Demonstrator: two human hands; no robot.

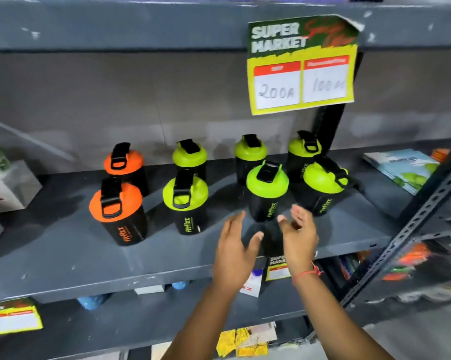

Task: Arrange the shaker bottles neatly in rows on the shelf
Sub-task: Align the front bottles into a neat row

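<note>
Currently, eight shaker bottles stand in two rows of four on the shelf. Your left hand and right hand hover open and empty just before the front-row green bottle. Beside it, the rightmost front bottle tilts, its lid turned askew. You appear to be squaring up the rows; next, probably right that bottle and align it.
</note>
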